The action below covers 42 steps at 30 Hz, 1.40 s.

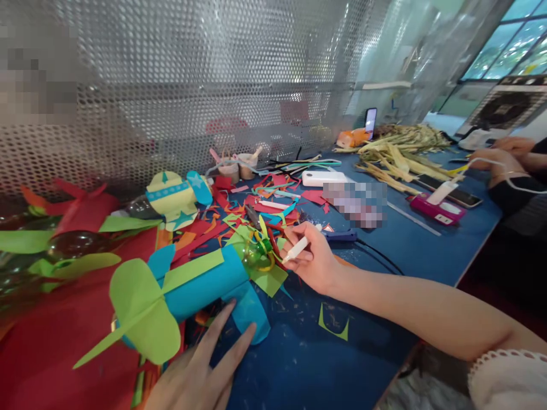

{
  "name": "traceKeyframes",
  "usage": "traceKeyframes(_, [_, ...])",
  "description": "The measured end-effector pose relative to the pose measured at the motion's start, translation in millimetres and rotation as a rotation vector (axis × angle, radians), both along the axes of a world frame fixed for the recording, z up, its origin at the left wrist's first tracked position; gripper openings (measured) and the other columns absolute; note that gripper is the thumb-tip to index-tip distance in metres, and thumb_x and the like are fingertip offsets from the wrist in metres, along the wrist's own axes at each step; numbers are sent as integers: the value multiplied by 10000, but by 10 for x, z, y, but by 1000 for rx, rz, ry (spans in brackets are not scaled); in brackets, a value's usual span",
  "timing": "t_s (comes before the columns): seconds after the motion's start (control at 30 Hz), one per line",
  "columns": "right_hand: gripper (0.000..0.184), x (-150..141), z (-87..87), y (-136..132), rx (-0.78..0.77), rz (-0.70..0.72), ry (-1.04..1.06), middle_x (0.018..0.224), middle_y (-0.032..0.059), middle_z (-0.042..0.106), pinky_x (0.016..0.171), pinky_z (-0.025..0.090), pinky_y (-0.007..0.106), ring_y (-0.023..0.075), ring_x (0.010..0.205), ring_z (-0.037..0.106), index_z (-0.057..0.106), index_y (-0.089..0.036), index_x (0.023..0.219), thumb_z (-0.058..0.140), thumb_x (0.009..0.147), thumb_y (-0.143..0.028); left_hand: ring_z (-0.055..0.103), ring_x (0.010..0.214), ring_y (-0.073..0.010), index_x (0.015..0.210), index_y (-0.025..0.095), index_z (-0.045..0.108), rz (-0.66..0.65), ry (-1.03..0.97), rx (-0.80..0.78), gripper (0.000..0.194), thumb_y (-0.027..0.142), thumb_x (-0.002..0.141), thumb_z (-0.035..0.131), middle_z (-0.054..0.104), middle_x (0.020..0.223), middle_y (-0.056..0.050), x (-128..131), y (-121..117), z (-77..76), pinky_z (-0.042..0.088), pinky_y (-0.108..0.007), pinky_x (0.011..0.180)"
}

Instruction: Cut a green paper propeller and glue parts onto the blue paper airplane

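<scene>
While the left hand spreads its fingers beside the blue wing, the right pinches a white stick.

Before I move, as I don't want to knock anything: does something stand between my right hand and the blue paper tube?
Yes: the green bottle neck, jutting from the blue tube towards your right hand.

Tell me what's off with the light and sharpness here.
Head view: bright glare in the window and on the plastic sheeting; smeared blur over the bottles at far left; seemingly wide-angle stretching towards the edges; mosaic blocks over the upper left and part of the table; deep shadow under its right edge.
</scene>
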State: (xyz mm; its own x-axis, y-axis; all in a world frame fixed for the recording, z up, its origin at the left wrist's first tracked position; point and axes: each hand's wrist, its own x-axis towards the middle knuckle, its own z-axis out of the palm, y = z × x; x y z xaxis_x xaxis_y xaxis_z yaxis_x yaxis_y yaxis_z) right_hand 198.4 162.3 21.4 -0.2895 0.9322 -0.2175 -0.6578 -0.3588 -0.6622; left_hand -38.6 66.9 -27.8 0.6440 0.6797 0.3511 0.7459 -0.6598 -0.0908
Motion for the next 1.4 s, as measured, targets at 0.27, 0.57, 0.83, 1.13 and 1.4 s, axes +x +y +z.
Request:
traceKeyframes(0.27, [322, -48, -30, -24, 35, -23, -25, 329, -100, 174, 416, 297, 184, 82, 375, 103, 384, -201, 469, 442, 775, -280, 659, 944, -194, 1400, 276, 343, -10, 75, -82, 568, 96, 861, 363, 574, 1283, -72, 28, -82, 171, 550, -268, 788])
traceKeyframes(0.57, [365, -89, -75, -66, 54, -57, -137, 308, -87, 224, 470, 330, 204, 88, 377, 238, 420, -199, 446, 477, 793, -295, 623, 700, -161, 1359, 158, 378, -48, 75, -12, 453, 60, 918, 332, 687, 816, -39, 174, -197, 552, 527, -317, 777])
traceKeyframes(0.83, [334, -93, -57, -118, 112, -80, -171, 301, -93, 218, 470, 346, 221, 79, 348, 261, 400, -204, 417, 471, 737, -268, 598, 723, -183, 960, 168, 646, 103, -24, -55, 260, 361, 906, 481, 657, 743, -36, 391, 376, 1417, 479, -311, 666])
traceKeyframes(1.13, [326, -100, -114, -132, 165, -89, -232, 378, -64, 378, 437, 330, 221, 63, 345, 280, 419, -194, 438, 481, 737, -308, 594, 789, -225, 870, 182, 712, 182, 56, -603, 353, 408, 599, 722, 673, 843, -54, 842, 1361, 1453, 411, -275, 689])
traceKeyframes(1.4, [306, -90, -115, -122, 192, -79, -250, 385, -66, 362, 406, 314, 216, 70, 347, 283, 413, -197, 448, 487, 731, -287, 554, 558, -158, 574, 205, 680, 236, -75, -949, 212, 368, 481, 778, 632, 538, 28, 840, 1636, 1193, 357, -234, 537])
